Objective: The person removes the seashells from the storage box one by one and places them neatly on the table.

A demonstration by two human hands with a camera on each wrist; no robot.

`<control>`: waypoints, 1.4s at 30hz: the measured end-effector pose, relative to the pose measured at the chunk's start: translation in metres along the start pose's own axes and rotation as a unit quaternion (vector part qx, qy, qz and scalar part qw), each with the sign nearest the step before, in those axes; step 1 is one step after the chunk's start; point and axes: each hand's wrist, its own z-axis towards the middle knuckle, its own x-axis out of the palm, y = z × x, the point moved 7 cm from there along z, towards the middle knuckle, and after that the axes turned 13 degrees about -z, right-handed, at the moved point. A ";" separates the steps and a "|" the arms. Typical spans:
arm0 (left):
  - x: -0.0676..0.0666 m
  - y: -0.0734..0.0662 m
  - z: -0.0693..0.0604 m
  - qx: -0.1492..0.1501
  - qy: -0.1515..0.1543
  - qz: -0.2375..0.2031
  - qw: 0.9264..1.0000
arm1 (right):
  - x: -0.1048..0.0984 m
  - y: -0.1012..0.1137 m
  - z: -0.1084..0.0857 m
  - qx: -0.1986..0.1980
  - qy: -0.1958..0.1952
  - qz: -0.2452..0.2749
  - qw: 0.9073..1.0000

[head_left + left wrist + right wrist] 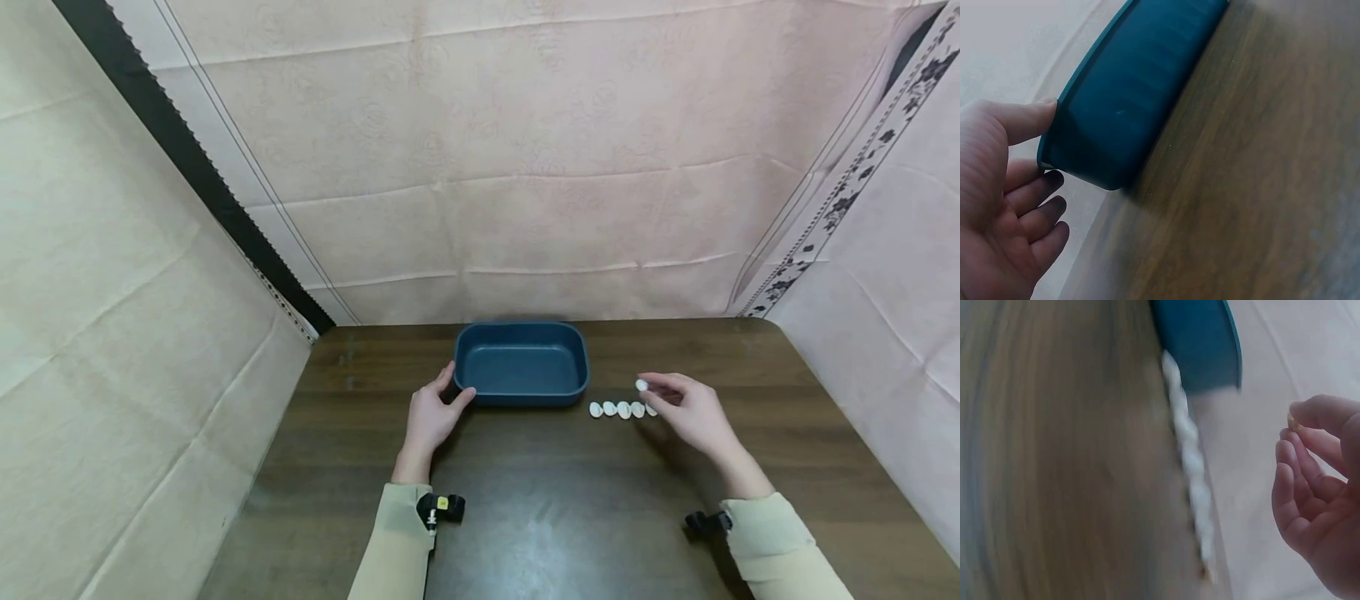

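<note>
A blue rectangular dish (522, 396) with rounded corners stands on the table, and nothing shows inside it. At its near left corner, my left hand (435, 414) holds the rim between thumb and fingers; the left wrist view shows the thumb (1032, 120) on the rim. To the right of the dish lies a row of several small white oval pieces (624, 410), blurred in the right wrist view. Just above the row's right end, my right hand (693, 412) pinches another white oval piece (642, 385) between thumb and fingertips. What kind of pieces they are cannot be told.
The brown wooden table (540, 500) ends at a back edge just behind the dish. Pale cloth (525, 167) hangs behind it and on both sides. Each forearm carries a black wrist camera, the left camera (448, 508) sitting low over the table.
</note>
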 end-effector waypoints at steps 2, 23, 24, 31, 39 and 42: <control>0.000 0.001 0.000 -0.003 0.000 0.002 1.000 | -0.010 -0.018 -0.006 0.021 0.011 -0.019 1.000; -0.007 -0.001 0.002 0.001 -0.004 0.005 1.000 | -0.020 -0.098 -0.021 0.091 0.117 -0.102 0.984; -0.007 -0.001 0.001 0.000 -0.005 0.006 1.000 | -0.019 -0.099 -0.021 0.091 0.120 -0.102 0.983; -0.001 -0.002 0.000 0.006 -0.003 0.007 1.000 | -0.020 -0.099 -0.021 0.093 0.129 -0.106 0.982; -0.002 0.000 -0.003 0.016 0.000 0.007 1.000 | -0.017 -0.101 -0.028 0.101 0.138 -0.100 0.980; -0.002 0.001 -0.003 0.014 0.003 0.006 1.000 | -0.017 -0.101 -0.029 0.104 0.138 -0.097 0.980</control>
